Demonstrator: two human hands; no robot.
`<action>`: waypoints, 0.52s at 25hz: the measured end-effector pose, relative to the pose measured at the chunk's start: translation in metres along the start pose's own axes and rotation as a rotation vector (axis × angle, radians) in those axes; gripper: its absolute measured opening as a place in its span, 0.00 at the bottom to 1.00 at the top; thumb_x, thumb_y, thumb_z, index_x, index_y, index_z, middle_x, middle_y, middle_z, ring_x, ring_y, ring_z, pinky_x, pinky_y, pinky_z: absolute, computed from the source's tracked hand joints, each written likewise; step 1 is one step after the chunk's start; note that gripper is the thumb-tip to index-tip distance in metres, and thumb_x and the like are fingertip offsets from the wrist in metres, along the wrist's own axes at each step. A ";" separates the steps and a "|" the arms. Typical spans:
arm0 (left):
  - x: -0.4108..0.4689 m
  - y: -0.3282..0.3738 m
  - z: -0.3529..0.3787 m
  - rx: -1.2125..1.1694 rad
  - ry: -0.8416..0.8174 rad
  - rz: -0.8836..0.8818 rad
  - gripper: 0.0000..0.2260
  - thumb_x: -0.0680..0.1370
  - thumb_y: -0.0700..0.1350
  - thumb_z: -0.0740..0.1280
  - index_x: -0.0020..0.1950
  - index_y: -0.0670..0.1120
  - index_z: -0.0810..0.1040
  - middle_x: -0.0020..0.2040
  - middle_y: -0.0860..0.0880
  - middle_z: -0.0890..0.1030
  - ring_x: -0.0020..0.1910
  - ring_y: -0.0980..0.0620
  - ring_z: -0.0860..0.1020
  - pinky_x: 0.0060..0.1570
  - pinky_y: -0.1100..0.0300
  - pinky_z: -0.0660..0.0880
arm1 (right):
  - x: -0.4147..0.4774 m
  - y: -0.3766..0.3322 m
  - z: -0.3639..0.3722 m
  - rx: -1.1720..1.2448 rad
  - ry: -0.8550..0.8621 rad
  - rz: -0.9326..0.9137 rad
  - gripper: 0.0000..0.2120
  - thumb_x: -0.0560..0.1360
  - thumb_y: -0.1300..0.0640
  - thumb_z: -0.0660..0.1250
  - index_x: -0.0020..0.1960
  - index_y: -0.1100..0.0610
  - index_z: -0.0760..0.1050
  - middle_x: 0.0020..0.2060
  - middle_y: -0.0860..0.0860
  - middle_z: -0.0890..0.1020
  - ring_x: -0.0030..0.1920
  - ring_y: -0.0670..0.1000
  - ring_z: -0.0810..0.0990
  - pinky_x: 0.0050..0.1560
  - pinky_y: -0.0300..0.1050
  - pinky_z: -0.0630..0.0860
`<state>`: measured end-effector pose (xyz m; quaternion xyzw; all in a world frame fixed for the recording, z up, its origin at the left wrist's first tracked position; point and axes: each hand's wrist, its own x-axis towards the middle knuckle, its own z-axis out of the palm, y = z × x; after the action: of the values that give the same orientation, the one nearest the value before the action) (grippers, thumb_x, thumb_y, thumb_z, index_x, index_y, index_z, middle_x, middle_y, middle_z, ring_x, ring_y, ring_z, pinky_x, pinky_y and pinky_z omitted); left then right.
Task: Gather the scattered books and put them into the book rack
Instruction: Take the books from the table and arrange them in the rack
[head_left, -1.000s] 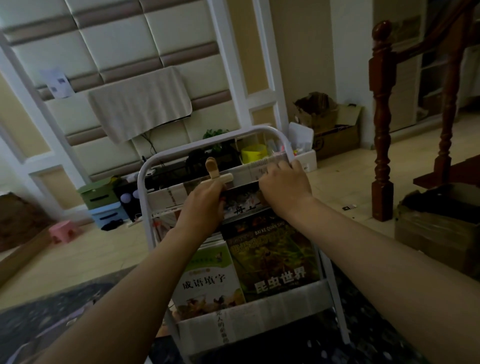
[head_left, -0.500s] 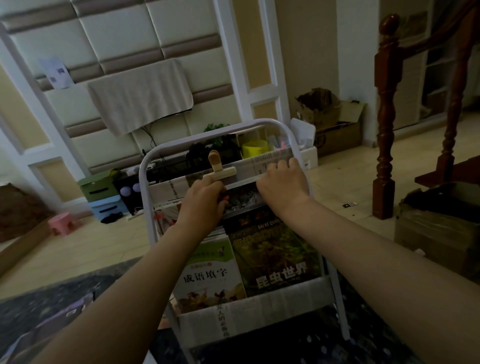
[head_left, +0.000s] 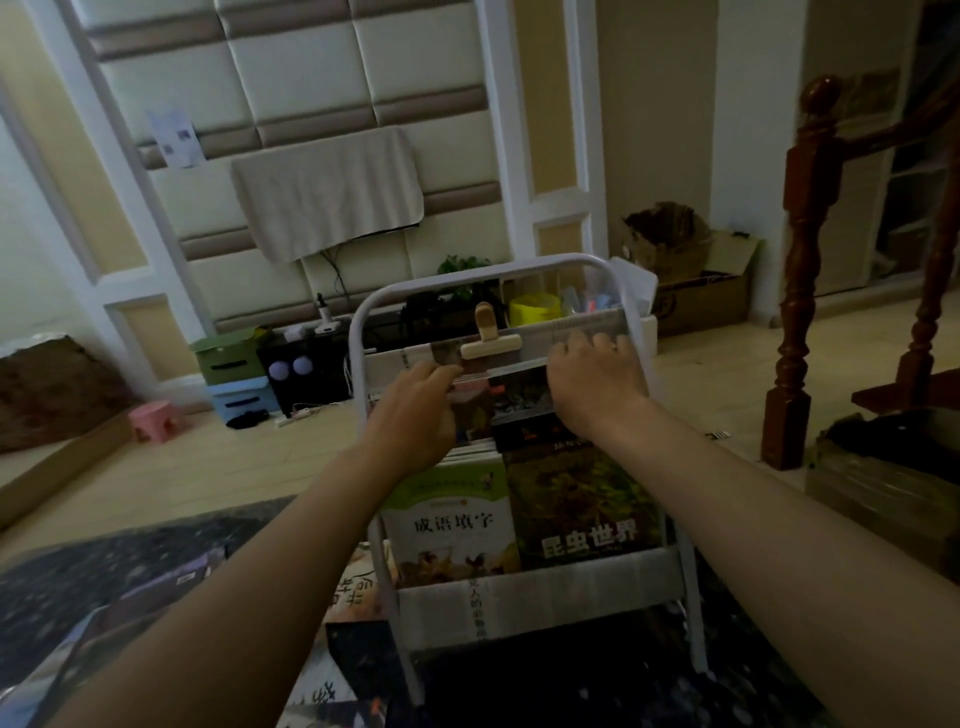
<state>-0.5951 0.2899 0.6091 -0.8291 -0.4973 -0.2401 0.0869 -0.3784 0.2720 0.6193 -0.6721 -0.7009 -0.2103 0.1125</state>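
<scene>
Both hands are curled: the left hand pinches a book in the rack's top pocket, the right hand grips the pocket rim just beside it, so a hard shove may tip the light rack or buckle the book, while other books lie on the rug below the left hand.

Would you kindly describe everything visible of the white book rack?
The white book rack is an upright tubular frame, seemingly metal, with a rounded top bar and fabric pockets, on the dark rug. Books fill its lower pocket; a wooden clip sits on the upper pocket's edge, which the left hand and right hand grip.
</scene>
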 end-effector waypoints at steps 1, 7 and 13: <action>-0.010 -0.009 -0.007 -0.005 0.032 -0.014 0.19 0.77 0.41 0.62 0.69 0.44 0.72 0.63 0.44 0.74 0.59 0.43 0.73 0.58 0.47 0.74 | -0.003 -0.014 -0.007 0.036 0.019 -0.028 0.16 0.77 0.58 0.61 0.64 0.59 0.72 0.62 0.60 0.75 0.62 0.63 0.73 0.62 0.60 0.70; -0.079 -0.077 -0.042 0.008 0.089 -0.194 0.17 0.79 0.41 0.63 0.68 0.44 0.74 0.61 0.45 0.75 0.58 0.46 0.75 0.57 0.52 0.74 | -0.019 -0.127 -0.041 0.245 0.058 -0.291 0.16 0.77 0.56 0.62 0.64 0.59 0.71 0.60 0.59 0.75 0.61 0.62 0.74 0.60 0.58 0.71; -0.174 -0.171 -0.046 -0.011 0.001 -0.402 0.15 0.79 0.40 0.62 0.65 0.43 0.74 0.57 0.45 0.75 0.54 0.45 0.75 0.51 0.55 0.72 | -0.037 -0.248 -0.024 0.272 -0.109 -0.518 0.13 0.77 0.57 0.63 0.61 0.58 0.70 0.57 0.58 0.75 0.58 0.61 0.74 0.57 0.55 0.72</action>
<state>-0.8253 0.2202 0.5483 -0.7135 -0.6514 -0.2560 0.0329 -0.6239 0.2263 0.5890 -0.4597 -0.8760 -0.1000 0.1064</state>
